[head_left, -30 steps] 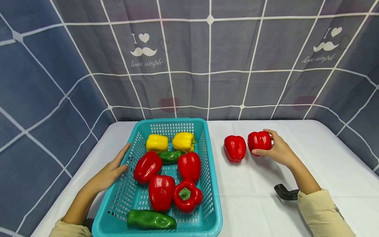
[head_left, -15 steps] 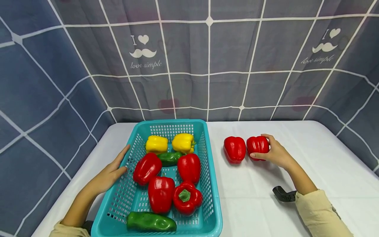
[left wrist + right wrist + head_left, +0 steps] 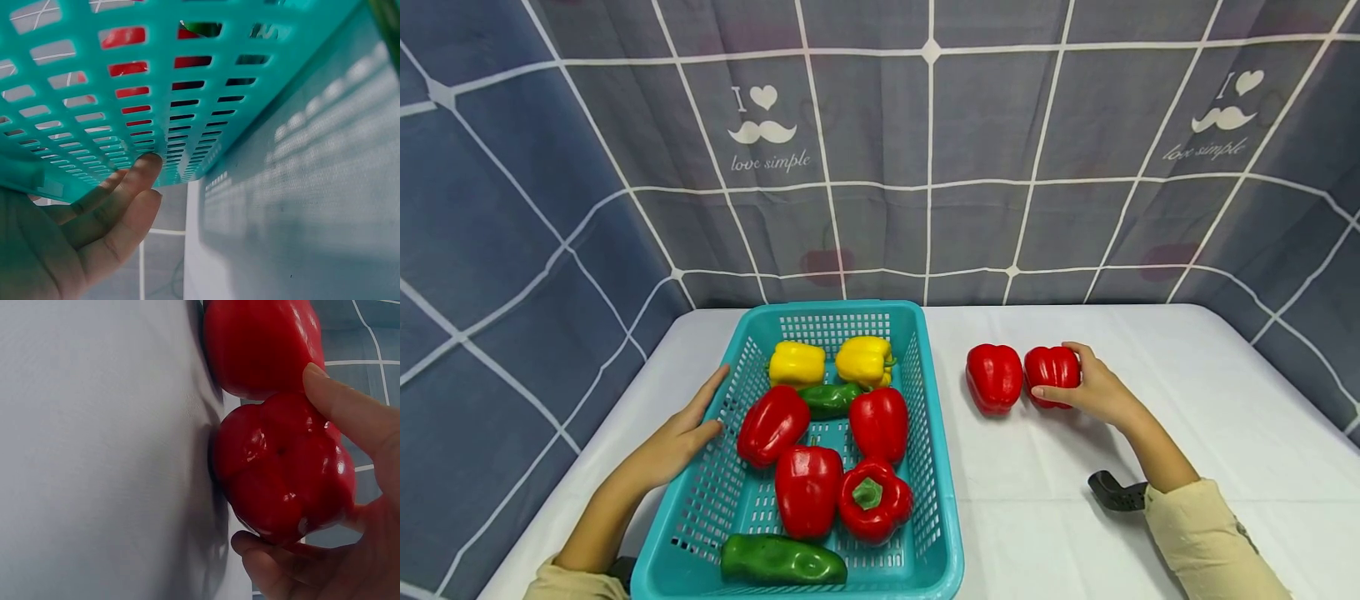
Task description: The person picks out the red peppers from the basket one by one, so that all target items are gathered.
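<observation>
My right hand (image 3: pixel 1093 392) grips a red bell pepper (image 3: pixel 1051 377) on the white table, thumb on one side and fingers on the other. In the right wrist view this pepper (image 3: pixel 284 465) sits against the tabletop, right up to a second red bell pepper (image 3: pixel 262 347). My left hand (image 3: pixel 673 442) rests along the left side of a teal plastic basket (image 3: pixel 953 508). In the left wrist view its fingers (image 3: pixel 128 194) lie fairly straight against the outer perforated wall. The basket holds two yellow bell peppers (image 3: pixel 797 364), several red bell peppers (image 3: pixel 808 492) and two long green peppers (image 3: pixel 782 559).
A white cloth (image 3: pixel 1030 533) covers the table. Grey-blue checked curtain (image 3: pixel 880 225) closes off the back and both sides. A black curved device (image 3: pixel 1116 492) is attached near my right wrist and stands out over the cloth.
My right hand has moved the held red bell pepper slightly left and nearer to me, down onto the table beside the other one. The left hand and basket stay put.
</observation>
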Available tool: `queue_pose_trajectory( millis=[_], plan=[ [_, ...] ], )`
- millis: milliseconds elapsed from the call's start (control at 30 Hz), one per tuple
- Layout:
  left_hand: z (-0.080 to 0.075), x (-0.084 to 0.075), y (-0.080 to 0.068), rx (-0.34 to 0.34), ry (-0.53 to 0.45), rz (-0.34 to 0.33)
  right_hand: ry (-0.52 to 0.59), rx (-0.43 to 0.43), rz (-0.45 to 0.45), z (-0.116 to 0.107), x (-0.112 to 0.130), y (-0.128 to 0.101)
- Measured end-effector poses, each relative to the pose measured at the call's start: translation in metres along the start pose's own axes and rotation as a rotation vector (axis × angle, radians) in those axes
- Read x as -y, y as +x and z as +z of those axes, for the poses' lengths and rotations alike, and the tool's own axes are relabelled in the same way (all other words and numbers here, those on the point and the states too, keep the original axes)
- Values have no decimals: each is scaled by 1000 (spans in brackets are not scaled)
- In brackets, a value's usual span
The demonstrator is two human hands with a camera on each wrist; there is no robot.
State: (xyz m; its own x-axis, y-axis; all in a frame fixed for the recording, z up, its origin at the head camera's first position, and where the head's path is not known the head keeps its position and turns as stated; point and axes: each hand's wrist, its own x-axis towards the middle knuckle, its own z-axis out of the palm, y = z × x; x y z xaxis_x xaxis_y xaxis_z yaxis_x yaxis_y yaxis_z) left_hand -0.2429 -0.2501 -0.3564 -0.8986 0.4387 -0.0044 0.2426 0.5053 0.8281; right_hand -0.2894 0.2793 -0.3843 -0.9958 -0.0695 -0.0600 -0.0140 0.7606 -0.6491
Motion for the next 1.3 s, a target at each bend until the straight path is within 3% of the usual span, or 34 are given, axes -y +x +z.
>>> queue_pose_trajectory(
  millis=[567, 900, 1300],
  plan=[
    [-1, 0, -1, 7, -10, 26, 6, 45, 22, -1, -1, -1],
    [0, 2, -1, 5, -4, 18, -3, 145, 105, -9, -2, -6],
    [0, 1, 0, 7, -4, 16, 1, 188, 107, -12, -4, -9]
  ],
)
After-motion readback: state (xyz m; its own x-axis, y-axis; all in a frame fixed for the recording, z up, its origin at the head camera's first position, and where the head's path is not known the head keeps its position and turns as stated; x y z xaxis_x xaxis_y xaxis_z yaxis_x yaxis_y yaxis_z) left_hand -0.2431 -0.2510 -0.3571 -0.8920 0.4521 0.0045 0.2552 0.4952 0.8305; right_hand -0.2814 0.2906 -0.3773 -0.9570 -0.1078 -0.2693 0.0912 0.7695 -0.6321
